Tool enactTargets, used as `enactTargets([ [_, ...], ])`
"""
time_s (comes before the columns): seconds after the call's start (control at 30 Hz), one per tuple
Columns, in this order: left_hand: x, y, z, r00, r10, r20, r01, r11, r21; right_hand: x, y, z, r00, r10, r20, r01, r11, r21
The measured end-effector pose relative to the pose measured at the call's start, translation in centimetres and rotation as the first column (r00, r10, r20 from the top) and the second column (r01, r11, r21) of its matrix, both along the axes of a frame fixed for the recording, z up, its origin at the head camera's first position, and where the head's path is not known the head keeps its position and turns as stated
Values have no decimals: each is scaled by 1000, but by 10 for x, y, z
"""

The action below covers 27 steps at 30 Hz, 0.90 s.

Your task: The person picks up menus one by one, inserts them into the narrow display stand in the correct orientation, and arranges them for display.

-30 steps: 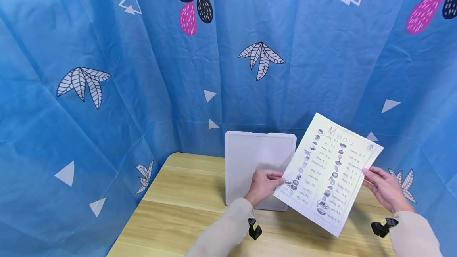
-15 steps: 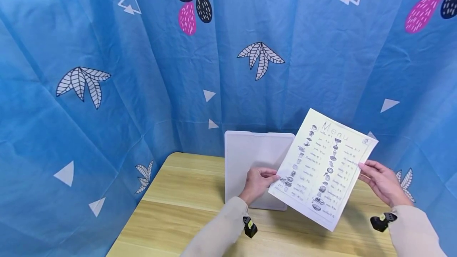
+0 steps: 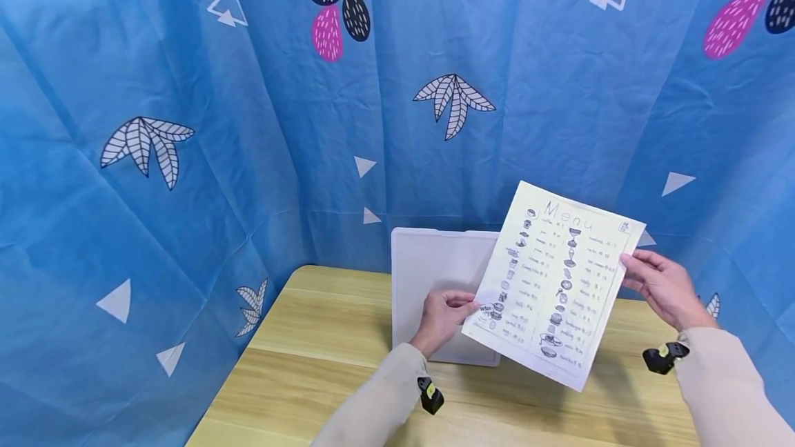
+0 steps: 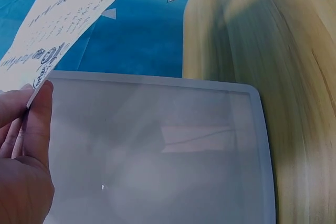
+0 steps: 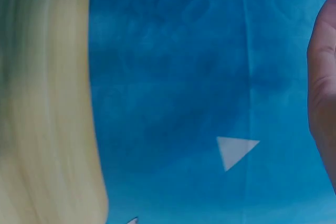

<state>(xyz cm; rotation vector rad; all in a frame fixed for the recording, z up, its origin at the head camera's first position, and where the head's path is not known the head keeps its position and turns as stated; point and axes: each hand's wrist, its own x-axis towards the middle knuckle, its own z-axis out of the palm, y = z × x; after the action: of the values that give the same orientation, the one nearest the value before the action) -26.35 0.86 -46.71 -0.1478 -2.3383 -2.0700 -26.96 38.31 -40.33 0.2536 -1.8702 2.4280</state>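
A pale yellow printed menu sheet (image 3: 551,284) is held tilted in the air above the wooden table (image 3: 310,364). My left hand (image 3: 444,314) pinches its lower left edge, and my right hand (image 3: 658,285) pinches its right edge. In the left wrist view the menu sheet (image 4: 58,24) shows at the top left, above my left hand (image 4: 26,156). Behind the sheet a white rectangular board (image 3: 435,274) stands against the curtain; this white board (image 4: 157,150) fills the left wrist view. Only the edge of my right hand (image 5: 323,93) shows in the right wrist view.
A blue patterned curtain (image 3: 248,123) surrounds the table on the back and both sides. The table's left front part (image 3: 279,392) is bare wood. Small black wrist cameras (image 3: 428,395) sit on both sleeves.
Both hands have lifted the menu sheet a little and shifted it left, turning it more upright. The white board has not moved.
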Motion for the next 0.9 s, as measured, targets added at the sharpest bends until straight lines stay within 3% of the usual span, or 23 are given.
enactTargets([
  [0.2,0,-3,-1,1000,-12,-9,12,1000,29,-5,-2,15,999,-33,17,32,999,32],
  [0.47,-2,-10,0,999,-27,-17,28,999,18,-9,-5,28,999,-50,10,48,985,168],
  [0.9,-7,-14,3,998,-50,-33,50,999,-21,-10,-6,41,1000,-22,21,17,976,216],
])
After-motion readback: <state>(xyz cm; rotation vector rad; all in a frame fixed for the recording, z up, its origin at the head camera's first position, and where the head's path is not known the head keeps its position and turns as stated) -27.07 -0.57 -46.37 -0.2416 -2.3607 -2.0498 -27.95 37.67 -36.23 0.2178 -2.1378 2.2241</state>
